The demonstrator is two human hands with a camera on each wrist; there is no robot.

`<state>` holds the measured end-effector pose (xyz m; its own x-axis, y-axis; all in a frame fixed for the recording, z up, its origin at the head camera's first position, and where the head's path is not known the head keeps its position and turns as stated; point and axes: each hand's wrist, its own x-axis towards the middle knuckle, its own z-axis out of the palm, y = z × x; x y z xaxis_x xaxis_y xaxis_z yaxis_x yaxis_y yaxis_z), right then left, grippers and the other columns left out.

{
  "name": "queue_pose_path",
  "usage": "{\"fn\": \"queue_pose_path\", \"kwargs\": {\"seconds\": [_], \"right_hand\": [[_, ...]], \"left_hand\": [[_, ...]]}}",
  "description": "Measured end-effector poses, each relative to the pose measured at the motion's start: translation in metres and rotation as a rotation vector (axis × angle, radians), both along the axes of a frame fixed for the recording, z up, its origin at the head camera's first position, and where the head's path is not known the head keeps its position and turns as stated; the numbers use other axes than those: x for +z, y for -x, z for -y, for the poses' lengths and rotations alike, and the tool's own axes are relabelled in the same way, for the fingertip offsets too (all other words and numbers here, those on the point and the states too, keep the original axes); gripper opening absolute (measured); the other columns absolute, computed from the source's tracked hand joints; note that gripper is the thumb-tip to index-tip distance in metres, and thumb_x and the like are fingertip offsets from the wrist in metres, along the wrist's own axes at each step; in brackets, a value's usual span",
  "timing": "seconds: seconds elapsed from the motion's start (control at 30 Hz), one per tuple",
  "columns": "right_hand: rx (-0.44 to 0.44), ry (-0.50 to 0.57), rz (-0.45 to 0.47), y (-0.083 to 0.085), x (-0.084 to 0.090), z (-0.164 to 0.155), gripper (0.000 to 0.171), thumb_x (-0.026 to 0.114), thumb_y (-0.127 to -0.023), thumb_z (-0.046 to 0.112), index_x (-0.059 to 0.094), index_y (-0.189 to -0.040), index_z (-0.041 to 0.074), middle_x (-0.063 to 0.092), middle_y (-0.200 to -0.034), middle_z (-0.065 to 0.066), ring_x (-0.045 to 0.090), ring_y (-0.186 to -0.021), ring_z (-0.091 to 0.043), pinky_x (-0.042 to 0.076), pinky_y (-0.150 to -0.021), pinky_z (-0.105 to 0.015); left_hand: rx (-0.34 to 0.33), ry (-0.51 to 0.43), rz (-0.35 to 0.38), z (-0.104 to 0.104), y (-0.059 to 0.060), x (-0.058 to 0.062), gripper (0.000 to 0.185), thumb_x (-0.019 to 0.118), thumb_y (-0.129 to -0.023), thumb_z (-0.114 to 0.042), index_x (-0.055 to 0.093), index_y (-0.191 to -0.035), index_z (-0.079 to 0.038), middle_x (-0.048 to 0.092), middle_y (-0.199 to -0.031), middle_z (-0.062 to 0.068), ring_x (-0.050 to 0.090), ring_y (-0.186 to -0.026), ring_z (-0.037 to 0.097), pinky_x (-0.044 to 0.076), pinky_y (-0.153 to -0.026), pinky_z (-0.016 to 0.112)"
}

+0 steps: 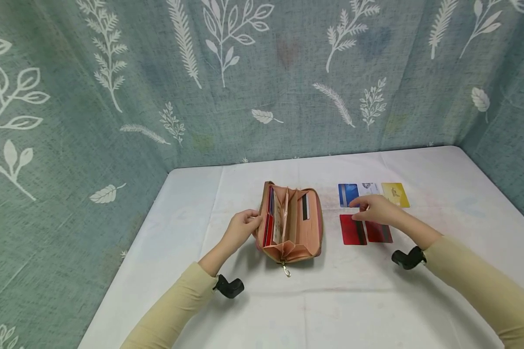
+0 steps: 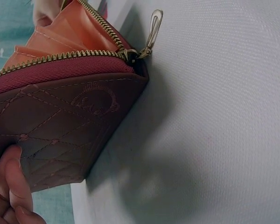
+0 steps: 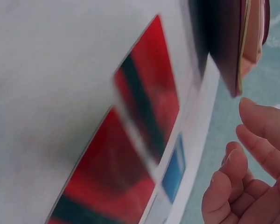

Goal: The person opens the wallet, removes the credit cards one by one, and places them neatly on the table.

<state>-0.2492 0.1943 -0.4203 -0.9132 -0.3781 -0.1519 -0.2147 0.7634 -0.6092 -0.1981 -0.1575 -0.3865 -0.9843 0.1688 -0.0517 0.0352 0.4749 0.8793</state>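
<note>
A pink quilted zip wallet (image 1: 294, 228) lies open on the white table, with cards in its slots and its zip pull (image 1: 286, 271) toward me. My left hand (image 1: 246, 226) grips the wallet's left side; the left wrist view shows my thumb (image 2: 11, 179) on the outer cover (image 2: 60, 126). My right hand (image 1: 375, 209) hovers over five cards to the right of the wallet, its fingers (image 3: 247, 158) loosely curled and holding nothing. In the back row are a blue card (image 1: 347, 193), a white card (image 1: 369, 187) and a yellow card (image 1: 396, 194). Two red cards (image 1: 352, 230) (image 1: 380, 232) lie in front.
A white cloth covers the table (image 1: 288, 310). Blue-green curtains with a leaf print (image 1: 244, 87) close off the back and both sides. A black camera mount sits on each wrist (image 1: 229, 286) (image 1: 408, 258).
</note>
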Motion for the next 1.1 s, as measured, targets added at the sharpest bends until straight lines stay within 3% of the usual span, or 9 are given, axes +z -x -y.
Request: {"fn": "queue_pose_path", "kwargs": {"seconds": [0.07,0.33,0.5,0.77,0.93,1.1], "right_hand": [[0.02,0.022,-0.011,0.002,0.001,0.008,0.039,0.066,-0.083,0.02,0.059,-0.117,0.002,0.055,-0.083,-0.008,0.047,-0.07,-0.017,0.041,-0.057,-0.027],[0.045,0.103,-0.013,0.01,-0.001,0.036,0.036,0.066,-0.083,0.016,0.06,-0.116,0.001,0.052,-0.075,-0.006,0.045,-0.061,-0.015,0.04,-0.053,-0.027],[0.043,0.113,-0.02,0.016,-0.001,0.051,0.035,0.065,-0.083,0.016,0.06,-0.116,0.003,0.054,-0.077,-0.006,0.045,-0.062,-0.015,0.039,-0.055,-0.027],[0.022,0.109,0.04,0.031,0.0,0.07,0.036,0.064,-0.085,0.02,0.06,-0.119,0.008,0.052,-0.077,-0.007,0.044,-0.059,-0.014,0.038,-0.053,-0.026],[0.011,0.086,0.109,0.042,-0.002,0.079,0.041,0.062,-0.087,0.024,0.056,-0.125,0.01,0.055,-0.092,-0.013,0.049,-0.064,-0.02,0.042,-0.053,-0.027],[0.014,0.079,0.121,0.049,-0.006,0.086,0.045,0.061,-0.087,0.026,0.054,-0.128,0.008,0.056,-0.099,-0.017,0.048,-0.064,-0.019,0.042,-0.052,-0.028]], "left_hand": [[0.002,0.002,-0.001,0.0,0.0,0.0,0.025,0.051,-0.091,-0.007,0.057,-0.106,0.012,0.067,-0.08,0.022,0.054,-0.051,0.005,0.043,-0.056,0.023],[0.013,-0.003,0.006,0.008,0.02,-0.031,0.027,0.054,-0.091,-0.014,0.059,-0.106,0.007,0.067,-0.071,0.013,0.055,-0.051,0.008,0.045,-0.058,0.032],[0.006,-0.003,0.012,0.009,0.02,-0.032,0.025,0.053,-0.091,-0.015,0.06,-0.104,0.005,0.063,-0.061,0.004,0.056,-0.05,0.009,0.046,-0.057,0.037],[0.002,-0.009,0.015,0.008,0.02,-0.031,0.023,0.053,-0.091,-0.014,0.06,-0.103,0.005,0.061,-0.057,0.002,0.056,-0.05,0.01,0.043,-0.054,0.033],[0.001,-0.004,0.019,0.009,0.019,-0.031,0.025,0.053,-0.091,-0.015,0.06,-0.105,0.004,0.061,-0.057,0.001,0.056,-0.05,0.01,0.046,-0.058,0.041],[-0.001,0.007,0.014,0.01,0.019,-0.031,0.027,0.052,-0.091,-0.016,0.059,-0.107,0.004,0.062,-0.058,0.002,0.057,-0.051,0.01,0.047,-0.062,0.044]]}}
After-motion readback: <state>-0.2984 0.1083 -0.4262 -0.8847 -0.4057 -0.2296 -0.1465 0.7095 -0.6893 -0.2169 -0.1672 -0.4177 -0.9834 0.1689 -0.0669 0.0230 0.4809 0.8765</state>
